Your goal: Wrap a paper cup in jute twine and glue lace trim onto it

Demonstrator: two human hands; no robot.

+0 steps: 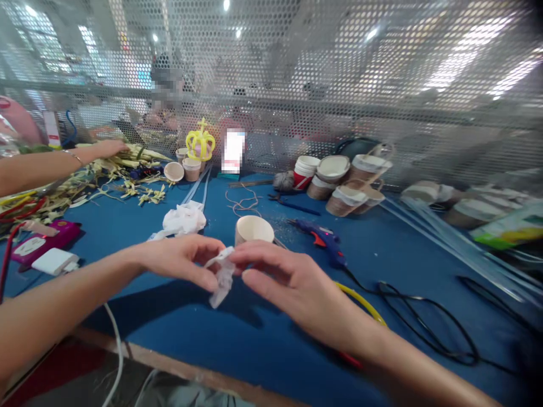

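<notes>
Between my two hands hangs a crumpled, sheer white fabric strip [223, 281]. My left hand [184, 261] grips it from the left, its thumb along the near side. From the right, the closed fingers of my right hand [291, 277] hold its upper end, with the thumb slightly lower. Just behind my right fingers stands a pale paper cup [254, 228], its lower part hidden. Beyond my left hand lies a loose heap of the same white material [184, 218].
A blue glue gun [324, 237] with a black cord lies right of the cup. Twine-wrapped cups [345, 199] stand at the back right. A phone [233, 151] and a yellow crown [201, 141] stand behind. Another person's arm [63, 161] reaches over dried husks [138, 158]. A white charger [55, 261] lies left.
</notes>
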